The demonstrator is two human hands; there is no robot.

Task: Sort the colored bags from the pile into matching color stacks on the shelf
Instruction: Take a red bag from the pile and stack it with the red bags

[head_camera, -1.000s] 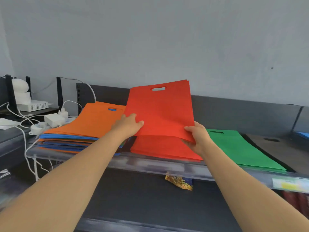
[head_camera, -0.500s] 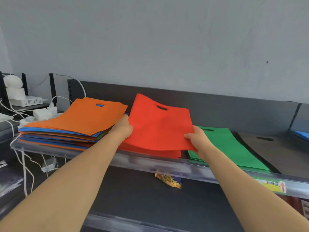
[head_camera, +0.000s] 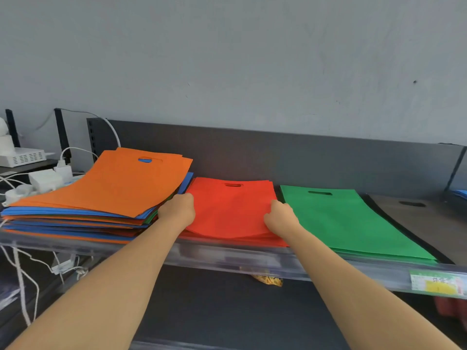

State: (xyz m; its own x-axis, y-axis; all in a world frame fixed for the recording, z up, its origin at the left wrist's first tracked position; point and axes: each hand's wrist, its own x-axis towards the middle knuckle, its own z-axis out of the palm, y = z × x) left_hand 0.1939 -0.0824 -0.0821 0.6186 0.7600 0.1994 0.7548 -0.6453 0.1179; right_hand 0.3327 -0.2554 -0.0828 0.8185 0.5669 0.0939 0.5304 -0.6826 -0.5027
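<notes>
Your left hand (head_camera: 178, 210) and right hand (head_camera: 280, 217) pinch the red bag (head_camera: 231, 208) by its sides atop the red stack (head_camera: 275, 242) at the shelf (head_camera: 227, 257) front edge; let go unevenly and it may slide off.

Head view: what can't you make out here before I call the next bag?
Head view only:
- Left hand and right hand: fingertips hidden behind knuckles at the red bag edges; grip unclear.
- Mixed pile: lower bags show only edges, under the orange bag.
- Shelf label: blurred, unreadable.
- Blue item: cut by right frame edge.
</notes>
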